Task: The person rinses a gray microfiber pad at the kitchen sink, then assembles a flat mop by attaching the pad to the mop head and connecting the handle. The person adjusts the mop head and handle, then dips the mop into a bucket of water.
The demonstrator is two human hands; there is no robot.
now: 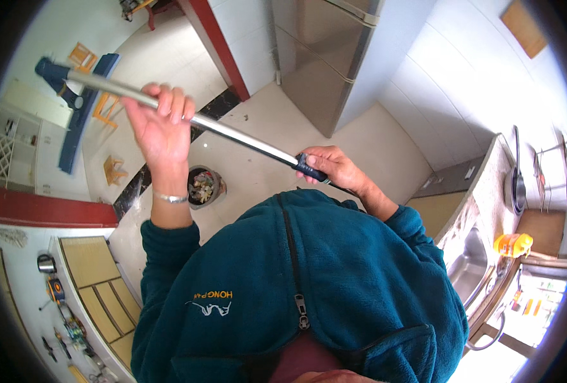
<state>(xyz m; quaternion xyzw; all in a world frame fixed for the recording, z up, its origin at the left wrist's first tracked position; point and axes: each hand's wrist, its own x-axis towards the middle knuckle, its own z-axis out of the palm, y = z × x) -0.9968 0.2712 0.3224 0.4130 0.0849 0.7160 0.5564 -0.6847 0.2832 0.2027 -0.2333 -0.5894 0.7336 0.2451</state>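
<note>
In the head view, my only one, I have the mop (232,133) held across the front of the body. My left hand (160,127) has its fingers curled over the metal pole; my right hand (337,167) is wrapped around the dark grip (301,165) at the near end. The long axis slants up and left from the right fingers, under the left fingertips and on to the blue head (86,118), which lies beyond the left fingers, so the left hand is nearer to it. A bin (219,188) of scraps stands on the floor, below the pole and just right of the left wrist.

I can't judge how firmly the left fingers press. The right palm is hidden, the grip's tail end is hard to make out, and so is the material of the blue head.
</note>
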